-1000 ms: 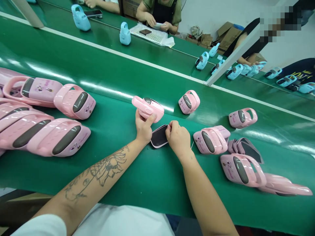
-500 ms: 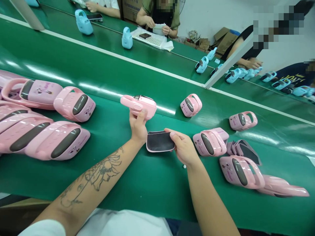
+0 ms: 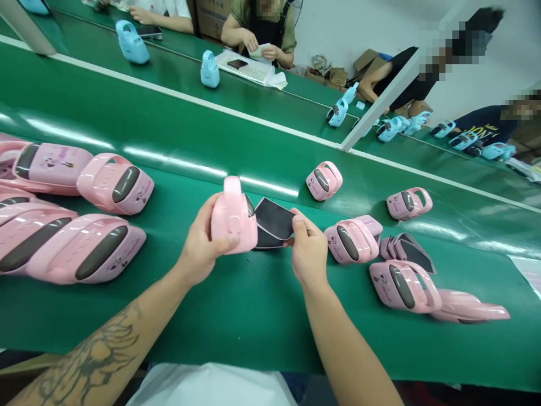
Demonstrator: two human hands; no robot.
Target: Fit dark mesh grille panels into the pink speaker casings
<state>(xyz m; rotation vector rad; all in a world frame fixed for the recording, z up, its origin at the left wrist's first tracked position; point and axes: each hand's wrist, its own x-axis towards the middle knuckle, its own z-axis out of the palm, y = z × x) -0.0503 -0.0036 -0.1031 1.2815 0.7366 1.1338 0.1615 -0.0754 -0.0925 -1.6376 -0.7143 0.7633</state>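
Observation:
My left hand (image 3: 202, 242) is closed around a pink handled device (image 3: 231, 217), held upright above the green belt (image 3: 253, 304). My right hand (image 3: 307, 248) pinches the edge of a dark curved panel with a pink rim (image 3: 274, 221), which rests against the right side of that device. Both hands hover just over the belt in the middle of the view.
Several pink devices (image 3: 84, 254) lie at the left, and more (image 3: 353, 239) at the right beside a stack of dark panels (image 3: 408, 251). Beyond a white rail (image 3: 177, 96), blue devices (image 3: 210, 69) stand on a second belt where other people sit working.
My left hand has pulled the pink device closer and turned it upright. My right hand has lifted the dark panel off the belt and brought it against the device.

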